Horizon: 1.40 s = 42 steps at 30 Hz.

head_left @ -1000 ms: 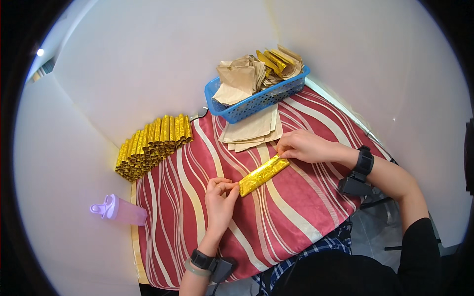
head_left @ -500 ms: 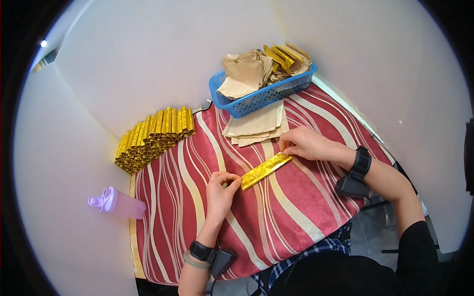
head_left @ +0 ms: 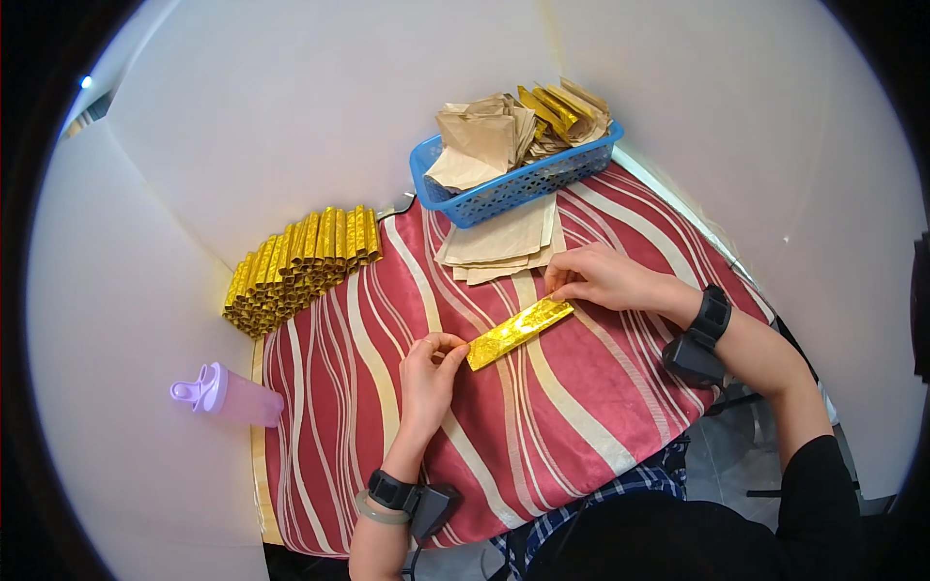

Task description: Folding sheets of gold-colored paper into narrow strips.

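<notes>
A folded strip of shiny gold foil paper (head_left: 518, 332) lies slantwise over the striped cloth in front of me. My left hand (head_left: 428, 373) pinches its lower left end between thumb and fingers. At the upper right end, my right hand (head_left: 599, 278) is closed in a pinch on the strip's corner. Just beyond the strip rests a small stack of flat tan paper sheets (head_left: 499, 237). Many rolled gold foil paper pieces (head_left: 308, 261) are piled in rows at the left back of the table.
A blue plastic basket (head_left: 523, 189) at the back holds tan papers (head_left: 477, 145) and folded gold pieces (head_left: 552, 111). A purple bottle (head_left: 232, 395) stands at the left edge. Pale walls (head_left: 320, 107) close in the red striped tablecloth (head_left: 373, 387).
Both hands keep their pinch on the gold strip. The strip has tilted slightly, its face showing broader and brighter, and the left hand has shifted a little to the left.
</notes>
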Each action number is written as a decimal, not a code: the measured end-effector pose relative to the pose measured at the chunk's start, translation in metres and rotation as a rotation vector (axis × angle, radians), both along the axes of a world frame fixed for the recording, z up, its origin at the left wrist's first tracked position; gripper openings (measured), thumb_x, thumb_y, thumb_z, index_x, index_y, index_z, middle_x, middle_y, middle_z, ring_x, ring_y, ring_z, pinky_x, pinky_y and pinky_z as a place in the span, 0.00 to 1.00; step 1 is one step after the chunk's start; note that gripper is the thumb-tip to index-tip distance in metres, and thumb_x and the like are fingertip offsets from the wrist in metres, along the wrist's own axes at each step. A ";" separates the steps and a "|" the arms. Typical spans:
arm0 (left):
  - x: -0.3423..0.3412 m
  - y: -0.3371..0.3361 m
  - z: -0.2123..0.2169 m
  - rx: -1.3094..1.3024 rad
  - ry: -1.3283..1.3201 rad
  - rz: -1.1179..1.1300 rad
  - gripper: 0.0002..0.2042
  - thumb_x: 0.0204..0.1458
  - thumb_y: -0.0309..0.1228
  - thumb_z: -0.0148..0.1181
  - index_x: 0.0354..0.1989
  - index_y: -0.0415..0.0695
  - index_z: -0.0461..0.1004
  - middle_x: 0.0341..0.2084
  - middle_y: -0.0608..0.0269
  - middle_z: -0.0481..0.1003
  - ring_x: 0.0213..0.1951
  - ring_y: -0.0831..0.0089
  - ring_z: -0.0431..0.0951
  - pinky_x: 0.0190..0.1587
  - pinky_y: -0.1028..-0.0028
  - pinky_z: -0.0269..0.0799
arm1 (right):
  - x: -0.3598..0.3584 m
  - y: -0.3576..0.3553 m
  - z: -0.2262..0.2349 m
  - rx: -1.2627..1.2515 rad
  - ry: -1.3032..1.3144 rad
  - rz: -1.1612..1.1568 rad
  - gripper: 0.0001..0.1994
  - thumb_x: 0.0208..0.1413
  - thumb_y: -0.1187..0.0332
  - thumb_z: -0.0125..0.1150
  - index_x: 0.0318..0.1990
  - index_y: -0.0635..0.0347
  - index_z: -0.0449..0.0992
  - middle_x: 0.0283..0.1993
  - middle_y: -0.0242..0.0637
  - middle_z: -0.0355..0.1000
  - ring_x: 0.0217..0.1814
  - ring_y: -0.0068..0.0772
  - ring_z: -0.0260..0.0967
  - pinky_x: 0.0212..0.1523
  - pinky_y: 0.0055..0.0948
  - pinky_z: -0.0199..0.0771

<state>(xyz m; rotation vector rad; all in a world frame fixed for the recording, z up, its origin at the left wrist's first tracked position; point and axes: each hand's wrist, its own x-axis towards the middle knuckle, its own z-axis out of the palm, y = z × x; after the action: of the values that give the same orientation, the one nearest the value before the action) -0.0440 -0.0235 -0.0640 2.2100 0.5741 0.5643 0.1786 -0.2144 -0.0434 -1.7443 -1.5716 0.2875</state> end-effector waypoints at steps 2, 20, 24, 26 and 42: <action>-0.001 -0.001 0.001 -0.047 -0.093 0.003 0.04 0.50 0.22 0.62 0.34 0.37 0.78 0.30 0.58 0.76 0.28 0.72 0.76 0.35 0.74 0.72 | 0.003 0.000 -0.004 0.091 -0.089 0.040 0.05 0.51 0.73 0.64 0.35 0.63 0.76 0.34 0.39 0.75 0.38 0.38 0.74 0.38 0.33 0.71; -0.015 -0.005 0.023 1.203 -0.269 -0.420 0.09 0.39 0.23 0.63 0.32 0.39 0.76 0.30 0.64 0.75 0.39 0.66 0.76 0.38 0.69 0.74 | 0.002 0.002 -0.005 0.372 -0.941 0.149 0.03 0.46 0.71 0.55 0.29 0.59 0.71 0.29 0.33 0.66 0.34 0.33 0.70 0.32 0.30 0.74; -0.012 -0.011 0.025 0.918 -0.210 -0.444 0.09 0.37 0.21 0.65 0.29 0.41 0.76 0.29 0.64 0.74 0.38 0.65 0.75 0.38 0.68 0.72 | 0.002 0.002 -0.009 0.349 -0.887 0.191 0.03 0.46 0.71 0.55 0.28 0.60 0.71 0.28 0.33 0.66 0.34 0.33 0.70 0.32 0.31 0.74; -0.011 -0.011 0.024 0.805 -0.189 -0.449 0.09 0.37 0.21 0.66 0.29 0.41 0.76 0.29 0.64 0.74 0.37 0.64 0.75 0.38 0.68 0.72 | 0.003 0.001 -0.013 0.324 -0.862 0.185 0.03 0.46 0.71 0.55 0.28 0.60 0.72 0.28 0.34 0.66 0.33 0.34 0.70 0.32 0.31 0.74; -0.014 -0.007 0.017 0.490 -0.126 -0.424 0.11 0.40 0.20 0.67 0.35 0.41 0.79 0.28 0.61 0.73 0.34 0.63 0.73 0.38 0.68 0.70 | 0.005 0.003 -0.015 0.307 -0.937 0.213 0.05 0.47 0.70 0.54 0.32 0.58 0.73 0.28 0.31 0.66 0.34 0.31 0.69 0.32 0.28 0.73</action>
<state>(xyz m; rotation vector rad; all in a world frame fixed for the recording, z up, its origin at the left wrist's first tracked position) -0.0579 -0.0309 -0.0465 2.6238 -0.1238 0.6584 0.1834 -0.2109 -0.0582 -1.5266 -2.2896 -0.7485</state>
